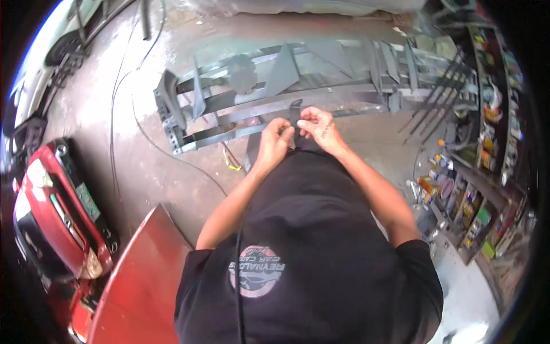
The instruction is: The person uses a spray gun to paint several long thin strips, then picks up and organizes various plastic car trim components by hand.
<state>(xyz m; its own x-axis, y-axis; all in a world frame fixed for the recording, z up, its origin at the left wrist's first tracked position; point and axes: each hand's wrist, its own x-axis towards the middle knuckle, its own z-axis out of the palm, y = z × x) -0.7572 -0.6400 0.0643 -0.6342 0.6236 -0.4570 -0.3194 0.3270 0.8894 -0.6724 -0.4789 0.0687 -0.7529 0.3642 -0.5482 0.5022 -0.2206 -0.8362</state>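
Observation:
Close together in front of my body, at the near edge of a low metal rack, both my hands are closed with fingertips pinched. My left hand is curled with its thumb toward the right one. My right hand pinches thumb against fingers, with dark marks on its back. What the fingertips hold is too small to make out. A narrow dark piece shows between the hands; I cannot tell whether they touch it. Grey painted panels, some triangular, lie and stand on the rack beyond.
A red car bumper lies at the left, and a red body panel is near my left side. A thin hose runs over the floor. At the right, shelves hold several cans and bottles. Dark rods lean at the rack's right end.

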